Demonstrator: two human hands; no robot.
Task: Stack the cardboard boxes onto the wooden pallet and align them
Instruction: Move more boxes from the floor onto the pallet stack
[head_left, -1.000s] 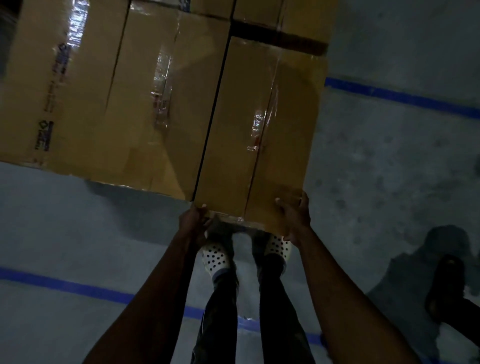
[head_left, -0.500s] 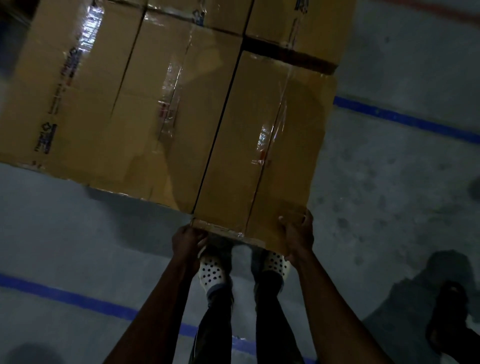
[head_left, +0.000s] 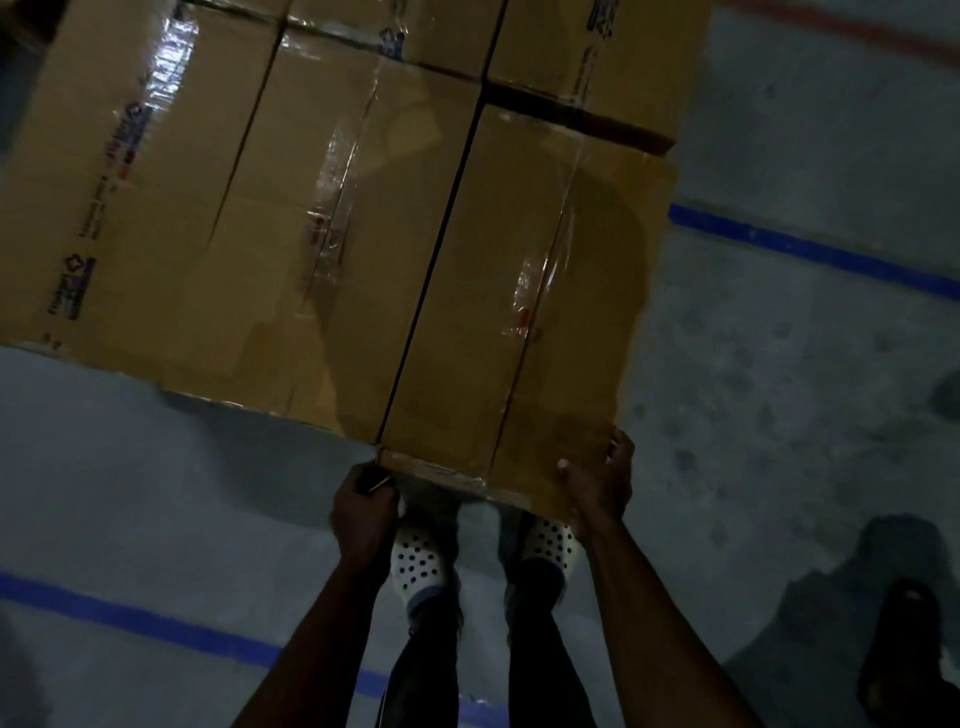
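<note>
A: Boxes fill the upper left of the frame, a tight row of taped cardboard cartons, starting with the printed carton (head_left: 130, 208) at the far left and the plain one (head_left: 332, 234) beside it.

B: And the pallet?

A: Hidden. Nothing wooden shows under the stack, only grey floor (head_left: 156, 493) and a blue floor line (head_left: 156, 623) at lower left.

B: Move to the centre, then.

A: Left hand (head_left: 363, 512) is at the near left corner of the end box (head_left: 519, 312), fingers curled round that corner. Whether anything is pinched there, I cannot tell in this dim light.

B: And on the right?

A: Right hand (head_left: 597, 488) is spread on the near right corner, thumb up on the top face, fingers wrapped down the side. The box sits right of centre, touching its neighbour along one dark seam.

B: So which step is this?

A: Aligning, I'd say. Its near edge juts out past the neighbour's, toward the spotted shoes (head_left: 421, 564) below.

B: Next move?

A: Likely an even push from both hands toward the top of the frame until the near edges run flush, without skewing it.
</note>
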